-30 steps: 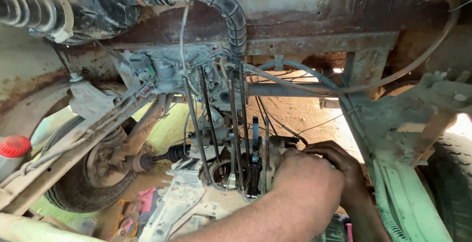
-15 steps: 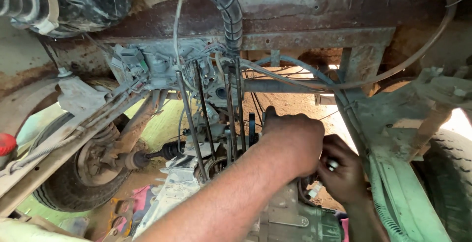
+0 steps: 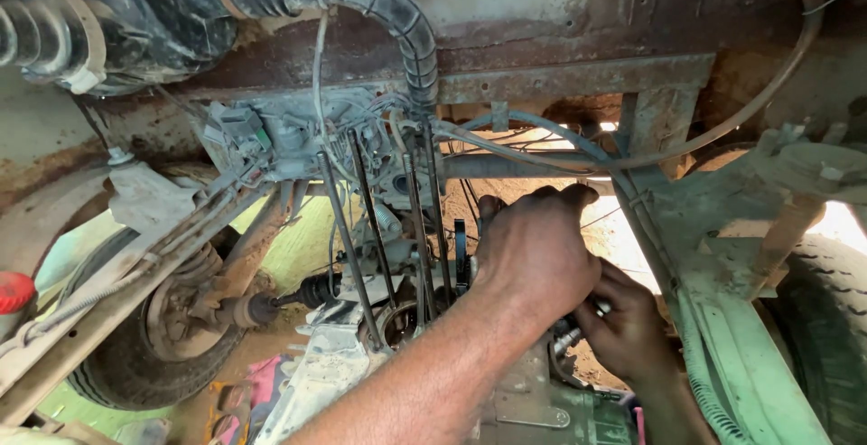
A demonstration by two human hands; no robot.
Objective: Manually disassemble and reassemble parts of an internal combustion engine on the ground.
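The view looks up at the rusted brown steel underside of a vehicle (image 3: 578,38), with reddish dirt ground (image 3: 542,196) showing beyond it. A ribbed black corrugated hose (image 3: 397,20) curves down from above, and thin dark rods and cables (image 3: 361,228) hang beside the left hand (image 3: 537,251), leaving little open room there. The left hand's grip is curled closed over a part hidden beneath it, just above a grey cast-metal housing (image 3: 533,409). The right hand (image 3: 628,327) sits just below and right, its grip closed on a small shiny metal tool (image 3: 569,337), fingers touching the left hand. A pale green painted frame rail (image 3: 741,318) hems the right edge. A black rubber tyre (image 3: 117,373) stands well left.
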